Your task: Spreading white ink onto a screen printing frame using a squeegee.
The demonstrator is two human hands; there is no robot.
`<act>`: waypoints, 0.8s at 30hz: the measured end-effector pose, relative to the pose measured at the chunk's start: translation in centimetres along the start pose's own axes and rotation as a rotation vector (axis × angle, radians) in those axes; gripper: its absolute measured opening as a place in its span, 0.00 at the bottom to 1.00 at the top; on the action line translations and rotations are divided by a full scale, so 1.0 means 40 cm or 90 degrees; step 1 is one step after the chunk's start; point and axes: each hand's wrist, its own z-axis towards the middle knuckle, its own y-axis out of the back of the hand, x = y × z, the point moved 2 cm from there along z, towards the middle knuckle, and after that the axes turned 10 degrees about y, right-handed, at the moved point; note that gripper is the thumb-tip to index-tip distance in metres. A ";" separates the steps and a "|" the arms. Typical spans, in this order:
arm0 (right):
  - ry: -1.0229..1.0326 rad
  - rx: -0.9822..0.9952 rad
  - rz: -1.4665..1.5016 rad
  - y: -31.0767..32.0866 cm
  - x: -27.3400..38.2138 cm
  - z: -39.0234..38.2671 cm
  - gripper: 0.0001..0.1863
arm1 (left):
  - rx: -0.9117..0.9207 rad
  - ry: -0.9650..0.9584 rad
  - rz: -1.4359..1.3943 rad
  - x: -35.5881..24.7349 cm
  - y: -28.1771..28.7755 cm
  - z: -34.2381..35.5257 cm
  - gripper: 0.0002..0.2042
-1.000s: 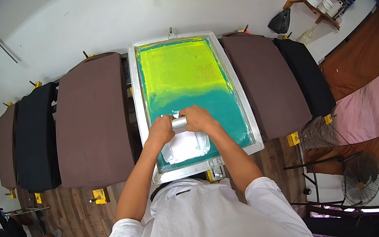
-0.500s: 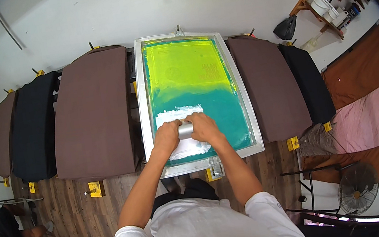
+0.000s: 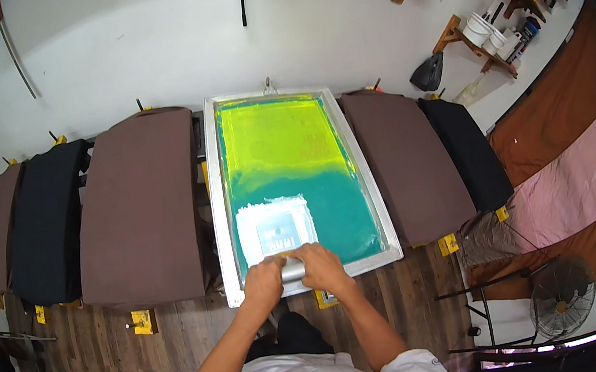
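My left hand (image 3: 263, 282) and my right hand (image 3: 322, 266) are both closed around a squeegee (image 3: 293, 269) with a silvery handle, thumbs side by side on top. It rests at the near end of a screen-printing frame (image 3: 219, 197) with pale metal sides. The mesh is teal (image 3: 335, 207) in its near half and yellow-green (image 3: 260, 134) in its far half. White ink (image 3: 249, 231) edges a small design just beyond the squeegee, where bare mesh and lettering show through. The squeegee's blade is hidden by my hands.
Brown-covered boards (image 3: 142, 215) (image 3: 410, 170) flank the frame, with black-covered boards (image 3: 48, 221) (image 3: 465, 155) farther out. Yellow clamps (image 3: 143, 322) stick out at their near ends. A fan (image 3: 563, 297) stands at the lower right. Wall shelves (image 3: 476, 43) hold white tubs.
Both hands have pulled the squeegee toward me to the frame's near end, uncovering the design within the white ink. The whole view has shifted, so the frame sits lower.
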 end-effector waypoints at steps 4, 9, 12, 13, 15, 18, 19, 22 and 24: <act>-0.003 -0.009 0.002 -0.005 0.008 -0.011 0.27 | -0.044 -0.035 -0.003 -0.003 -0.003 -0.017 0.16; -0.027 0.004 -0.008 0.001 0.013 -0.017 0.27 | -0.061 -0.048 -0.008 -0.008 0.000 -0.020 0.14; -0.024 0.007 -0.008 -0.007 0.009 -0.019 0.29 | -0.064 -0.061 0.008 -0.010 0.001 -0.022 0.14; -0.014 -0.005 -0.003 -0.012 0.008 -0.023 0.29 | -0.065 -0.065 0.015 -0.009 0.000 -0.024 0.14; -0.008 -0.018 0.003 -0.017 0.009 -0.029 0.29 | -0.057 -0.067 0.017 -0.004 -0.009 -0.029 0.13; 0.001 -0.029 0.018 -0.022 0.015 -0.047 0.31 | -0.099 -0.095 0.025 -0.003 -0.010 -0.040 0.14; 0.009 -0.047 0.008 -0.023 0.019 -0.055 0.33 | -0.109 -0.110 0.031 -0.003 -0.012 -0.041 0.14; 0.030 -0.167 -0.093 0.008 0.055 -0.102 0.40 | -0.081 -0.093 0.026 0.002 -0.022 -0.031 0.16; 0.014 -0.218 0.031 0.042 0.045 -0.154 0.37 | -0.040 -0.074 0.012 0.011 -0.014 -0.016 0.20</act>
